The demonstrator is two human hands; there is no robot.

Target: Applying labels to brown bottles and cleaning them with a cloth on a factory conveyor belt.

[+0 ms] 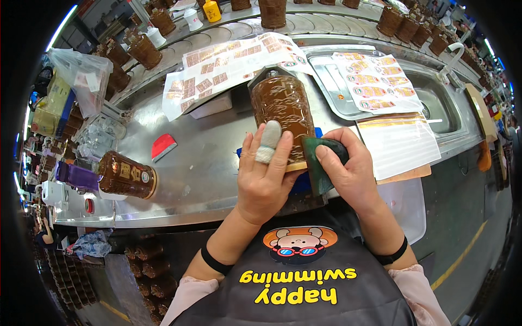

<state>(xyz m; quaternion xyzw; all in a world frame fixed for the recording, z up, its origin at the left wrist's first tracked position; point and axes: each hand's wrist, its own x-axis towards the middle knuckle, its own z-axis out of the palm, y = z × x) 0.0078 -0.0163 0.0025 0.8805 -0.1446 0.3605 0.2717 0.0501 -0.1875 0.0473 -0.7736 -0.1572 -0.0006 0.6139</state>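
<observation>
Brown bottle (283,108) base hidden under hands; label sheets' (228,65) print perhaps too small.

Both hands (304,171) on brown bottle (283,111), right with green pad (318,160).

The person wears a dark grey apron (304,282) over the chest. On the apron there is a round cartoon picture (300,243) of a small animal with an orange hat and red and blue goggles, and under it stand two lines of yellow letters. Under the apron the sleeves (187,296) are pale pink and reach down only to the elbows, so the forearms are bare. Each wrist carries a thin black band (215,263). On the left hand (265,182) one finger is wrapped in a white cloth cover (268,142) from the tip to the middle. The right hand (348,171) has no cover on the fingers.
</observation>
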